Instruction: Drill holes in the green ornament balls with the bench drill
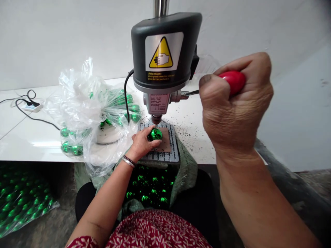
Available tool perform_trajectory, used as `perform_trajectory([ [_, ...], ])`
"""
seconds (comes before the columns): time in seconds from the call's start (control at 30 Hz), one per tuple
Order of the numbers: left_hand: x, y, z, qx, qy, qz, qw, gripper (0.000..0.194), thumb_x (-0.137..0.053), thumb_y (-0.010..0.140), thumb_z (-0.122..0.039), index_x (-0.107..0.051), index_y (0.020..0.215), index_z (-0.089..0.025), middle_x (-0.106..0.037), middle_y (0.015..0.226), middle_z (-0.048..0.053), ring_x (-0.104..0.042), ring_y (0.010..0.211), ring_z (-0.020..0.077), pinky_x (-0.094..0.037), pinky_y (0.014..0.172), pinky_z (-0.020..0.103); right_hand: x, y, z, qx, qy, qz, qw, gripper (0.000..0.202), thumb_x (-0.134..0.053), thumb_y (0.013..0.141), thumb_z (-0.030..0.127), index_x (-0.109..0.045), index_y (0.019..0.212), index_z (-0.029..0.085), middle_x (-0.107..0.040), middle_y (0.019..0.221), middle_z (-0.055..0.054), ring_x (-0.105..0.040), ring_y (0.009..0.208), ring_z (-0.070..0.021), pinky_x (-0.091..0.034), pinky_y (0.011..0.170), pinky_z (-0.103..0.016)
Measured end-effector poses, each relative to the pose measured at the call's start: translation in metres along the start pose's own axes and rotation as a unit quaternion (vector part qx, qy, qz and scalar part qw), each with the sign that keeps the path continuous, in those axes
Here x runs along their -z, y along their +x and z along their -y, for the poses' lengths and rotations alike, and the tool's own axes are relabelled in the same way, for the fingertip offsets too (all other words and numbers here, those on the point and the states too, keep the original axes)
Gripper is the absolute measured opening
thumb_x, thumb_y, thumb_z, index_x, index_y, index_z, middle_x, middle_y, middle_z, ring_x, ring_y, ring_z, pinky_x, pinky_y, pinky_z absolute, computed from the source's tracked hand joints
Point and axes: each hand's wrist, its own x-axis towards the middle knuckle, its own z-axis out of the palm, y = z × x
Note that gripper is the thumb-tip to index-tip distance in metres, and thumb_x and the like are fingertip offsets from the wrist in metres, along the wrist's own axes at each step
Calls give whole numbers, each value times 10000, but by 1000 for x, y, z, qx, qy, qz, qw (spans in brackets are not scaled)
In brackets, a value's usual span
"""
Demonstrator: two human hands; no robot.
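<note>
In the head view, my left hand point(144, 139) grips a shiny green ball point(156, 134), thumb and fingers around its sides. The ball rests on a brown board point(165, 143) that lies on the slotted metal base point(176, 148) of a bench drill press point(165, 55). Directly above the ball is the drill chuck point(156, 119), its bit reaching down to the ball's top. Whether the bit has gone into the ball is too small to tell. My right hand point(236, 103) is wrapped around the red knob point(234, 82) of the press's feed lever, off to the right.
A clear plastic bag point(77, 93) with several green balls lies left of the press. Dark shavings litter the white table point(191, 134). A green sack point(186, 172) of balls hangs below the base. Another bag of balls point(23, 199) is lower left. A power strip point(32, 106) sits far left.
</note>
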Motion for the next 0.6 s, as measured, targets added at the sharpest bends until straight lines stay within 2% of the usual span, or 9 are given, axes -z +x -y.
perform_trajectory([
  [0.1, -2, 2, 3, -9, -12, 9, 1000, 576, -772, 756, -340, -648, 1307, -232, -706, 1270, 71, -614, 1217, 294, -441, 1082, 456, 0, 1, 1, -13, 3, 2, 1000, 143, -513, 885, 214, -447, 791, 129, -410, 731, 70, -358, 677, 37, -356, 675, -139],
  [0.23, -8, 4, 8, -11, -24, -21, 999, 591, -781, 751, -379, -652, 1304, -217, -677, 1318, 97, -603, 1238, 294, -432, 1095, 455, -1, 0, -1, -2, 2, -5, 1000, 163, -513, 895, 256, -455, 807, 131, -431, 757, 68, -394, 706, 31, -369, 706, -162],
  [0.37, -13, 4, 12, -12, -28, -38, 999, 563, -793, 734, -399, -674, 1264, -252, -686, 1298, 82, -609, 1220, 288, -445, 1079, 457, -2, -5, -6, 19, -2, -20, 1000, 182, -503, 914, 305, -492, 837, 140, -456, 777, 64, -425, 713, 18, -390, 718, -188],
  [0.6, -13, 3, 10, -7, -31, -37, 999, 541, -800, 726, -383, -676, 1243, -282, -704, 1263, 44, -613, 1183, 264, -465, 1045, 422, 0, -14, -9, 25, -21, -37, 999, 90, -539, 853, 186, -493, 791, 141, -515, 743, 59, -457, 694, 18, -428, 689, -153],
])
